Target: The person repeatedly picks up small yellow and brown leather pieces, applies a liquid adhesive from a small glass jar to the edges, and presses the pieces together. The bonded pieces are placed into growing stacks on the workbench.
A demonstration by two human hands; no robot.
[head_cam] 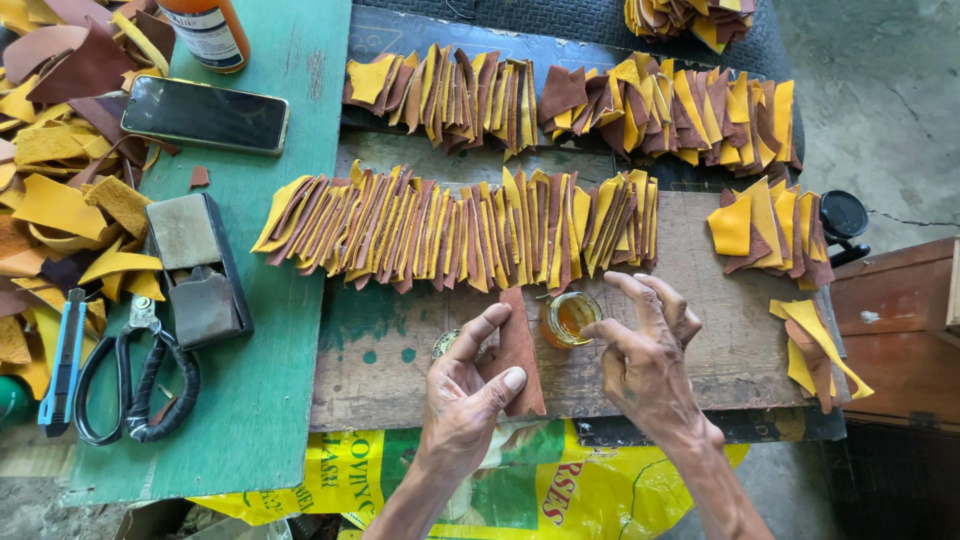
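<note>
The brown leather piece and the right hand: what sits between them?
A small open glass jar of amber liquid stands between the brown leather piece, held by the left hand, and the right hand, in the head view.

Partly hidden behind the left hand (465,385): lower edge of the brown leather piece (518,350) and a small round metal lid (445,343). Cut off at the top edge, far above the hand: orange plastic bottle (207,30) and stack of yellow and brown leather cutouts (690,18). Contents of the small glass jar (570,318) beside the right hand (645,365): amber, otherwise unclear.
</note>
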